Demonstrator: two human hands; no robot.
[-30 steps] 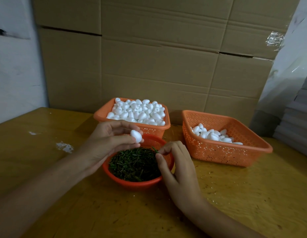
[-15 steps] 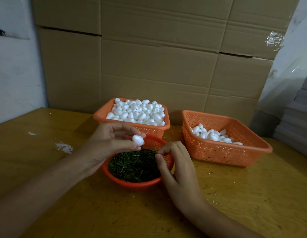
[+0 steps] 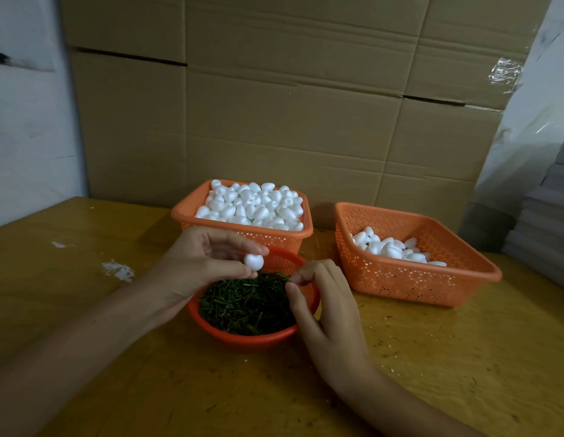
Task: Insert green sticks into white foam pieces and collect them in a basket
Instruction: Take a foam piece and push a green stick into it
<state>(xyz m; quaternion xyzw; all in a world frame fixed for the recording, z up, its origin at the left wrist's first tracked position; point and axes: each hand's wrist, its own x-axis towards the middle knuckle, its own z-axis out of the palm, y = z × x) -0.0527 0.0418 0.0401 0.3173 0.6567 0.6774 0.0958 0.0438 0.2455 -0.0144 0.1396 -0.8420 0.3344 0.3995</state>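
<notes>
My left hand [image 3: 198, 266] pinches one white foam piece [image 3: 254, 261] between thumb and fingers above the round orange bowl [image 3: 242, 339]. The bowl is full of short green sticks [image 3: 246, 305]. My right hand [image 3: 328, 313] rests at the bowl's right rim, thumb and forefinger pinched on a green stick [image 3: 283, 275] at the top of the pile. Behind the bowl stands an orange basket [image 3: 192, 220] heaped with white foam pieces [image 3: 252, 206]. To the right, a larger orange basket [image 3: 410, 283] holds a small cluster of foam pieces [image 3: 391, 249].
A wall of cardboard boxes [image 3: 274, 105] rises right behind the baskets. A stack of grey sheets [image 3: 545, 222] sits at the far right. The yellow wooden table [image 3: 447, 357] has a white paint patch [image 3: 118, 271] at the left and small crumbs near the bowl.
My left hand has turned the foam piece and shifted it slightly right and down toward the bowl. My right hand has stayed at the bowl's rim, fingers pinching at the sticks.
</notes>
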